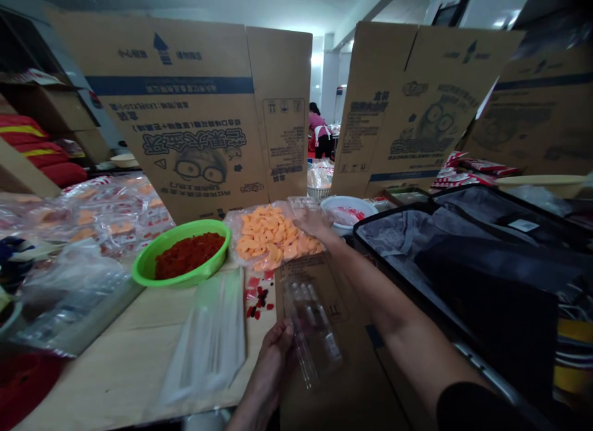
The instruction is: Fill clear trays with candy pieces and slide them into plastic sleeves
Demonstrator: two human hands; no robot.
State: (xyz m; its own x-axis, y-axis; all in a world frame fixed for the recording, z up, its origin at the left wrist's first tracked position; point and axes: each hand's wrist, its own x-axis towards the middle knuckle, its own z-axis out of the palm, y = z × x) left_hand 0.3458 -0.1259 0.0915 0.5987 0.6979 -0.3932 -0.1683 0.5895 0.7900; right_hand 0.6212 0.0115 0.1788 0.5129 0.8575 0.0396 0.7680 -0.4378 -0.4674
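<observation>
Left of the grips, a green basin (152,267) of red pieces is sitting on the desk (92,363). The left grip (271,363) is clenching a clear plastic tray (315,335), while the open right grip (315,224) is pressing on a bag of orange pieces (273,236), which could spill if pushed.

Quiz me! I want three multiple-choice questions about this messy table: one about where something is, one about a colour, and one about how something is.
1. Where is the round green plastic basin?
A. Left of the clear plastic bag of orange pieces
B. Under the table
C. On a shelf

2. What colour are the small pieces in the basin?
A. Blue
B. Red
C. White

3. How is the black hard-framed suitcase lying?
A. Zipped shut
B. Wide open
C. Standing upright

Answers:
1 A: it sits just left of the bag.
2 B: the heap shows red.
3 B: its grey lining shows.
</observation>
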